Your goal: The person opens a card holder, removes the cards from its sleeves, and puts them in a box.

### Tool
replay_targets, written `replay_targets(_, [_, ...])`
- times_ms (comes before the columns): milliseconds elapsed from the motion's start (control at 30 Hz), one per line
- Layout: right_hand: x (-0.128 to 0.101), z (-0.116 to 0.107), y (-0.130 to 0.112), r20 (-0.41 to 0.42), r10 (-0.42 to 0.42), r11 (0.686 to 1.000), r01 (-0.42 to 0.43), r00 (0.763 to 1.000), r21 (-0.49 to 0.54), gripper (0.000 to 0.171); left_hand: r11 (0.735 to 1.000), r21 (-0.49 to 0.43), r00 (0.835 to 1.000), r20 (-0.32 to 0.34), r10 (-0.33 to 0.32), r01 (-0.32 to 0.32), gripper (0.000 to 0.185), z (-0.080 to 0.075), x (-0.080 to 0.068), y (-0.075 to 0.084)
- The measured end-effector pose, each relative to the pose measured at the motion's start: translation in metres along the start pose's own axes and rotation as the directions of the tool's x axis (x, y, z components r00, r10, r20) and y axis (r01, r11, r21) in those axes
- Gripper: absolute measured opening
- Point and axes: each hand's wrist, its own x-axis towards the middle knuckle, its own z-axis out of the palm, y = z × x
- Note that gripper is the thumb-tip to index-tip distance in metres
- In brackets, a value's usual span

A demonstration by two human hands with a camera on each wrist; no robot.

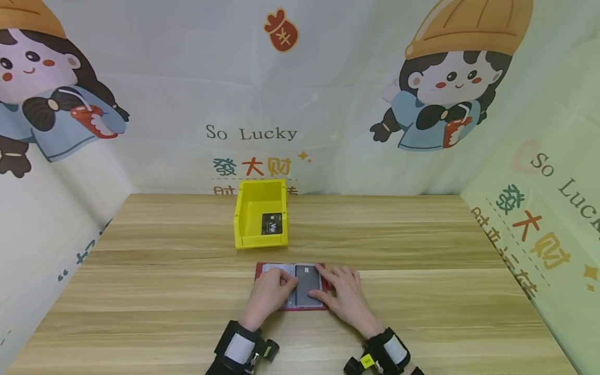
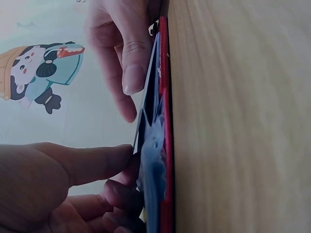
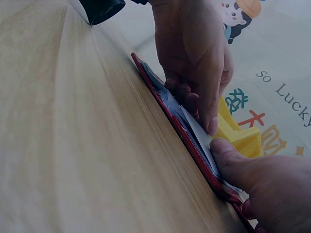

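A red card holder (image 1: 324, 308) lies unfolded on the table with clear sleeves (image 2: 154, 165) inside. A dark grey card (image 1: 308, 287) with a chip is on its right page, in or over a sleeve; I cannot tell which. In the left wrist view the card stands tilted off the cover. My left hand (image 1: 272, 291) pinches the card's left edge between thumb and index finger, its other fingers curled below. My right hand (image 1: 344, 294) lies across the holder's right edge, its thumb (image 3: 226, 153) pressing on the card and its index finger reaching to the upper corner.
A yellow bin (image 1: 238, 229) stands behind the holder, with a black VIP card (image 1: 272, 224) lying in it. Wood-grain table (image 1: 164, 291) surrounds the holder. A printed cloth (image 1: 178, 94) hangs at the back and sides. Both wrists wear black camera straps.
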Motion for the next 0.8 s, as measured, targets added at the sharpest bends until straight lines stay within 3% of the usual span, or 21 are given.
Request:
replay_targets(633, [0.0008, -0.0009, -0.0002, 0.044, 0.009, 1.000, -0.009, 0.999, -0.012, 0.057, 0.999, -0.044, 0.999, 0.019, 0.031, -0.031, 0.017, -0.0049, 0.0016, -0.0025])
replay_targets(800, [0.0007, -0.0012, -0.0009, 0.040, 0.010, 1.000, -0.009, 0.999, -0.009, 0.057, 0.998, -0.056, 0.999, 0.039, 0.005, -0.003, 0.021, -0.0061, 0.0015, -0.0012])
